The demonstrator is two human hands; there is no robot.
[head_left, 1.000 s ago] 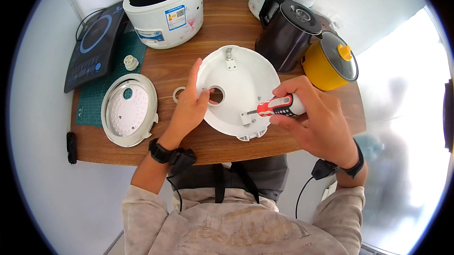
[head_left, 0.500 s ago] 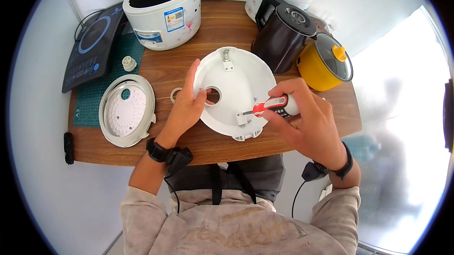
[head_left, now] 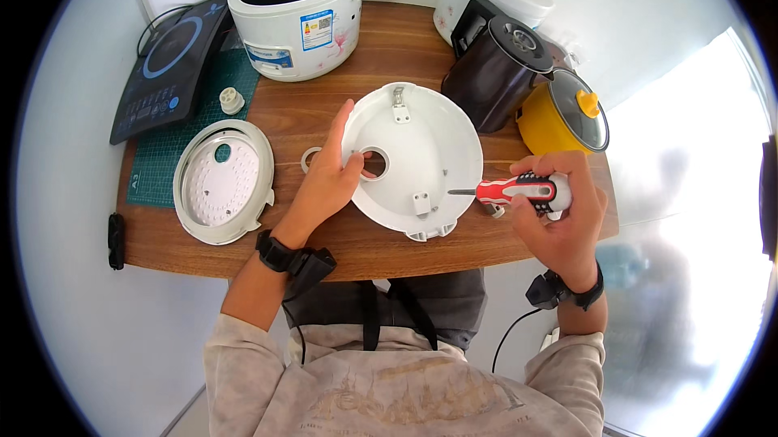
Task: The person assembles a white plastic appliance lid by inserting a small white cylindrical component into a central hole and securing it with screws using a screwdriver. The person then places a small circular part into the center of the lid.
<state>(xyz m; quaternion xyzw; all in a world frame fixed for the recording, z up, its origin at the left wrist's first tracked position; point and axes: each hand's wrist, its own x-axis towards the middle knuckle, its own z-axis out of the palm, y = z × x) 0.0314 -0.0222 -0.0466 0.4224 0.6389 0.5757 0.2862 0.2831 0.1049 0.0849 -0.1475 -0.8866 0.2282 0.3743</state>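
Head view: white lid shell [head_left: 421,141] held, screwdriver [head_left: 519,188] tip off its fittings.
At the wooden table's [head_left: 389,255] middle, the shell's nine o'clock edge is pinched by the left hand [head_left: 324,178]; the screwdriver is gripped in the right hand's [head_left: 567,214] curled fingers, just past three o'clock, tip towards nine; whether the shell is touched cannot be told. As judged, separation is partly done: the perforated inner lid [head_left: 235,170] is already apart at nine o'clock, and the cooker body [head_left: 296,32] is left open at eleven. The metal bracket [head_left: 400,105] at twelve and white block [head_left: 421,204] at six are seated in the shell; whether they are fastened cannot be told.
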